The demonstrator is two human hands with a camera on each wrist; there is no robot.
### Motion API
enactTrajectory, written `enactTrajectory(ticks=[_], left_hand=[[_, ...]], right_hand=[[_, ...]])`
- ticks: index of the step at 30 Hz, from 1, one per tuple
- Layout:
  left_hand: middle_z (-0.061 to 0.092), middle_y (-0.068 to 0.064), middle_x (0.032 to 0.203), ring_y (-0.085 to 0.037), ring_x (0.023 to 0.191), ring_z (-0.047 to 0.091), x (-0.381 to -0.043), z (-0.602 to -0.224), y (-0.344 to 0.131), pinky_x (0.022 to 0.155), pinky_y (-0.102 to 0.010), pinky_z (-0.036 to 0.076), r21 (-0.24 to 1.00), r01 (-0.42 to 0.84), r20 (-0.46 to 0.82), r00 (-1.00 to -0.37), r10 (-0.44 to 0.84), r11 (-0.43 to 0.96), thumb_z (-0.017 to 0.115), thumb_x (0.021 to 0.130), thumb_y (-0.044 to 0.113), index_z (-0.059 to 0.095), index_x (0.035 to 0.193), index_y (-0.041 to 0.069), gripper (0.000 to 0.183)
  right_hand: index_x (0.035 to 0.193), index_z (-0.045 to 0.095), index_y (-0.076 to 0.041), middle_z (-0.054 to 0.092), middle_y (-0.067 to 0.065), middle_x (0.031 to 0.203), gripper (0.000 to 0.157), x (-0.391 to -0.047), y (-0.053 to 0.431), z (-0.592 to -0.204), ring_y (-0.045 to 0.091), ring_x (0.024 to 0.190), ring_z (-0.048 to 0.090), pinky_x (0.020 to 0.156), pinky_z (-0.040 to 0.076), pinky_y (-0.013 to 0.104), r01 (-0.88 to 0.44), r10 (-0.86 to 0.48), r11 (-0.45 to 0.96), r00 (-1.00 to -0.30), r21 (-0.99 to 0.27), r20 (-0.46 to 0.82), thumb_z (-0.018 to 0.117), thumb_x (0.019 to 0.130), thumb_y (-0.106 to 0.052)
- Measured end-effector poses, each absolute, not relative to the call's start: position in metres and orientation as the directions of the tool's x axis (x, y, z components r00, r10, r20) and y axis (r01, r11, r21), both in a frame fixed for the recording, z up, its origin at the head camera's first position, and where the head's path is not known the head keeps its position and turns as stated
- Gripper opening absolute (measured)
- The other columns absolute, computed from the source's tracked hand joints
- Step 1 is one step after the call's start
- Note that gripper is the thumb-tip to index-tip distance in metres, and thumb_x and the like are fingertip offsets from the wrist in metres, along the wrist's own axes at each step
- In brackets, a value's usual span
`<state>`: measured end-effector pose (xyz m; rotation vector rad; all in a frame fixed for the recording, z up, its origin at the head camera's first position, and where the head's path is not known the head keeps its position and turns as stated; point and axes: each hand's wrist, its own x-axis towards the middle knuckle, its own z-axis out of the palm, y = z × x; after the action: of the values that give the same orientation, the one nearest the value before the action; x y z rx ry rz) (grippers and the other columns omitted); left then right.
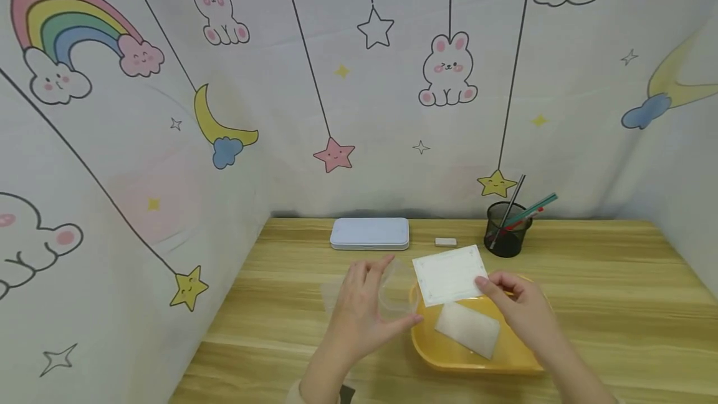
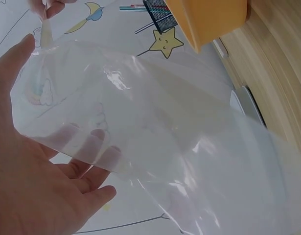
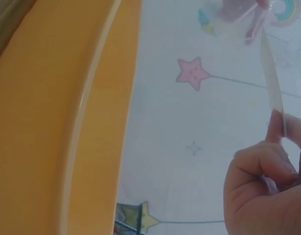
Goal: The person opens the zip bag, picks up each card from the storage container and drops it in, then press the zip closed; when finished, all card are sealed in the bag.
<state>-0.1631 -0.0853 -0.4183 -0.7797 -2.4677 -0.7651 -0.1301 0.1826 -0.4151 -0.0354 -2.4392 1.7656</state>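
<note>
My left hand [image 1: 359, 307] holds a clear plastic bag [image 2: 160, 132], thumb and fingers spread around its mouth. Some of its fingertips show through the film in the left wrist view. Between thumb and fingers, my right hand [image 1: 518, 307] pinches a thin white card [image 1: 451, 276] with a faint printed border. The card stands just right of the bag's mouth, above a yellow basket [image 1: 477, 368]. Inside the basket lies a flat whitish rectangular piece [image 1: 468, 330]; its kind is unclear. Edge-on, the card appears as a narrow strip in the right wrist view.
Along the back of the wooden table [image 1: 291, 248] are a white case [image 1: 370, 234], a small white block [image 1: 445, 242] and a black mesh pen cup [image 1: 503, 242] with pencils. A patterned cloth wall surrounds the table. A dark object [image 1: 347, 394] shows by the left wrist.
</note>
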Motion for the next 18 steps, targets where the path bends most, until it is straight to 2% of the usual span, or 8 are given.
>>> enactTrajectory(ticks=[4, 12, 18], left_hand=[[0.045, 0.000, 0.108, -0.014, 0.097, 0.041, -0.1630, -0.4182, -0.0849, 0.083, -0.032, 0.039, 0.366, 0.620, 0.540, -0.749, 0.384, 0.694, 0.076, 0.064, 0.067, 0.040, 0.145, 0.017, 0.102], [0.045, -0.003, 0.115, -0.016, 0.103, 0.041, -0.1620, -0.4185, -0.0847, 0.087, -0.034, 0.039, 0.366, 0.606, 0.513, -0.765, 0.390, 0.706, 0.077, 0.063, 0.067, 0.038, 0.147, 0.018, 0.104], [0.044, -0.003, 0.117, -0.015, 0.108, 0.041, -0.1613, -0.4180, -0.0831, 0.091, -0.036, 0.040, 0.369, 0.591, 0.491, -0.779, 0.390, 0.717, 0.073, 0.065, 0.069, 0.035, 0.148, 0.020, 0.103]], right_hand=[[0.086, 0.063, -0.003, 0.055, 0.002, 0.080, 0.030, -0.1279, 0.1763, -0.4156, 0.014, 0.071, 0.046, 0.061, 0.040, 0.027, -0.057, 0.103, 0.302, -0.990, -0.952, 0.092, 0.063, 0.093, -0.032], [0.083, 0.062, -0.005, 0.047, 0.003, 0.073, 0.029, -0.1269, 0.1718, -0.4173, 0.014, 0.061, 0.039, 0.057, 0.036, 0.028, -0.063, 0.105, 0.292, -0.990, -0.954, 0.098, 0.065, 0.092, -0.032], [0.084, 0.063, -0.005, 0.053, 0.004, 0.078, 0.027, -0.1270, 0.1712, -0.4155, 0.014, 0.065, 0.043, 0.058, 0.038, 0.027, -0.072, 0.097, 0.292, -0.990, -0.954, 0.104, 0.066, 0.092, -0.031]])
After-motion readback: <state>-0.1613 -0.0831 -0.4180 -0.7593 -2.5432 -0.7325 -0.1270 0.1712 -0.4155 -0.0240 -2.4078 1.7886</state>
